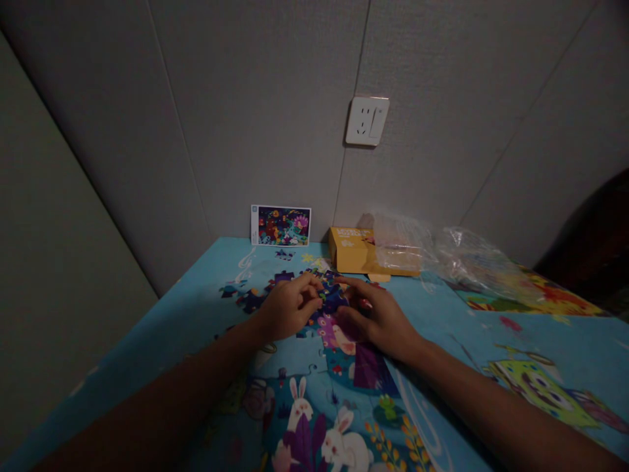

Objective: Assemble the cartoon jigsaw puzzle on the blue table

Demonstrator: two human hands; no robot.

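Note:
Between my two hands is a dark blue jigsaw puzzle piece [334, 300], above or among other loose pieces; dim light blurs the outlines. My left hand [291, 307] is closed, with thumb and curled fingers at the left edge of that piece. On the opposite side, my right hand [376, 316] has its forefinger and thumb bent around the piece's right edge. Below them lies a joined part of the puzzle [344, 406], showing white rabbits, a pink bird and plants. Loose dark puzzle pieces [250, 300] are scattered left of my left hand.
A picture card [281, 226] leans against the wall [265, 118]. To its right are a yellow puzzle box [351, 252] and crumpled clear plastic bags [403, 239], [472, 259]. A colourful sheet [555, 298] lies at the right. A blue cartoon-print cover [187, 314] spreads beneath everything.

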